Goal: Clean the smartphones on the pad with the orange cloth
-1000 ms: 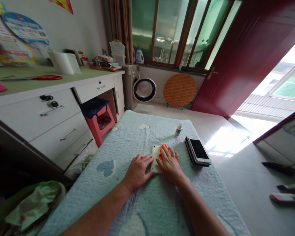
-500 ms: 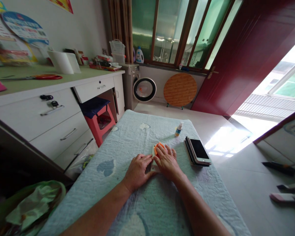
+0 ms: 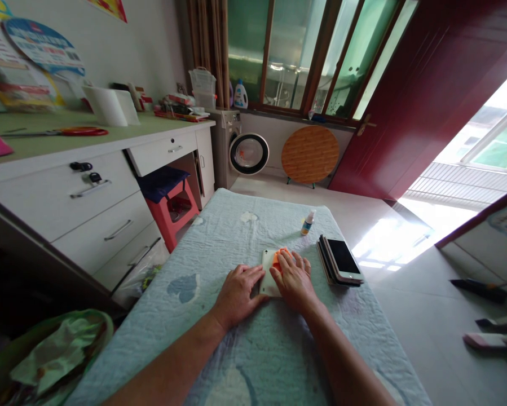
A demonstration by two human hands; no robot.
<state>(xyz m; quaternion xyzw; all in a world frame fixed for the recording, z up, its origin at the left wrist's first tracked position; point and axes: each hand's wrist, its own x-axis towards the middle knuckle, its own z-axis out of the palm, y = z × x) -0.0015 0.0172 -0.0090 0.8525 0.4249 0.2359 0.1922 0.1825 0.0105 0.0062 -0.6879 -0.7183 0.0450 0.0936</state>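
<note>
A white phone lies back up on the cloth-covered table, its small camera at the upper left corner. My left hand steadies it, fingertips at its left edge and thumb along the bottom edge. Under the fingers of my right hand an orange cloth is bunched and pressed onto the phone's back. The hand covers the phone's right part. Right of it rests a stack of devices, the top one white-framed with a dark screen. A small spray bottle stands upright beyond my right hand.
A pale blue quilted cover with heart shapes drapes the table. To the left are a white drawer desk, a red stool and a green-rimmed bin. A washing machine with its door open stands at the back.
My right hand and the orange cloth have slid a little to the right across the phone, baring more of its white back. My left hand stays in place.
</note>
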